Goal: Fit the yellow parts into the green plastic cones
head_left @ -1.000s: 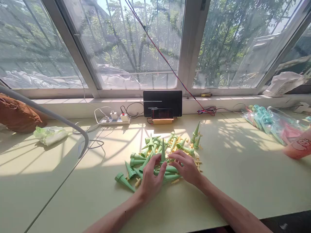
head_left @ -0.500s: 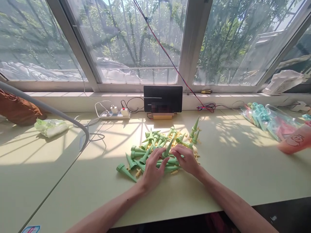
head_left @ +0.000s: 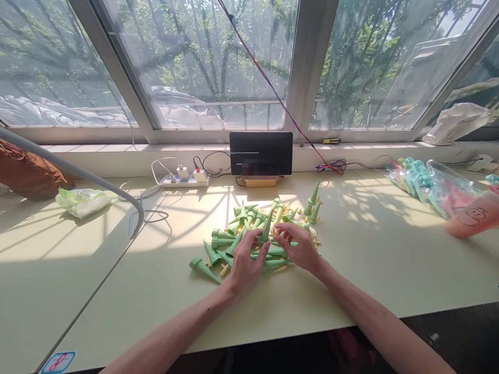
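My left hand is closed around the lower end of a green plastic watering spike, its point tilted upward. Close on the right, my right hand has its fingers pinched beside that spike. A small yellow plastic piece shows at its fingertips, mostly covered by them. Under and around both hands lies a pile of similar green spikes mixed with small yellow pieces. To the right of the pile, two spikes with yellow pieces fitted stand upright.
A dark tablet leans on a stand behind the pile. Left of it is a power strip with plugs and cables. A grey lamp arm crosses the left side. Bagged coloured parts and a pink cup sit at the right.
The view has tipped slightly down. Both hands stay over the pile with the spike held upward; the right fingers have shifted a little around its lower part.
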Motion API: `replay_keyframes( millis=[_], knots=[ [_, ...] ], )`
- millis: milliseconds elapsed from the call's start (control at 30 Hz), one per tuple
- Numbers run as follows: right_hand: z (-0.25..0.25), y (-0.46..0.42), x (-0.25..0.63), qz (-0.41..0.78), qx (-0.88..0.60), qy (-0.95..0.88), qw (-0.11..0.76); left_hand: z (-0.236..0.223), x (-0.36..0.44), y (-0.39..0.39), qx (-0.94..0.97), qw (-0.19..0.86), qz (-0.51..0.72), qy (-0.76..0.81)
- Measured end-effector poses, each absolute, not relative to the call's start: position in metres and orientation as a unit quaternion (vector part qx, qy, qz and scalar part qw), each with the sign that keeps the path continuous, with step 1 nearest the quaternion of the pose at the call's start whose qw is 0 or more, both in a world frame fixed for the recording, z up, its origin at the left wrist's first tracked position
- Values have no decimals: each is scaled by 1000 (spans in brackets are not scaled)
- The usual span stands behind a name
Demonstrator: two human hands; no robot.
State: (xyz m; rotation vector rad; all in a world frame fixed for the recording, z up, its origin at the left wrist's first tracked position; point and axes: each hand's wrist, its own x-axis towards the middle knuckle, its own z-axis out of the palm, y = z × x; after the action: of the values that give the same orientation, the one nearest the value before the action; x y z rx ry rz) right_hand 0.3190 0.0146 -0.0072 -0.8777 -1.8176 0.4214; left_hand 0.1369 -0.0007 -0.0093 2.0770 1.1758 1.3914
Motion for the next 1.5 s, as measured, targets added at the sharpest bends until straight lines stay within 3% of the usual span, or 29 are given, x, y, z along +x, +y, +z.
replay_keyframes(
  millis=[533, 1500],
  knots=[
    [-7, 17, 319, 102, -349, -781, 507, -10, 136, 1, 738, 200, 491, 418],
    [-9, 15, 319, 154, -370, -787, 469, -8, 136, 0, 750, 196, 479, 412]
  ],
)
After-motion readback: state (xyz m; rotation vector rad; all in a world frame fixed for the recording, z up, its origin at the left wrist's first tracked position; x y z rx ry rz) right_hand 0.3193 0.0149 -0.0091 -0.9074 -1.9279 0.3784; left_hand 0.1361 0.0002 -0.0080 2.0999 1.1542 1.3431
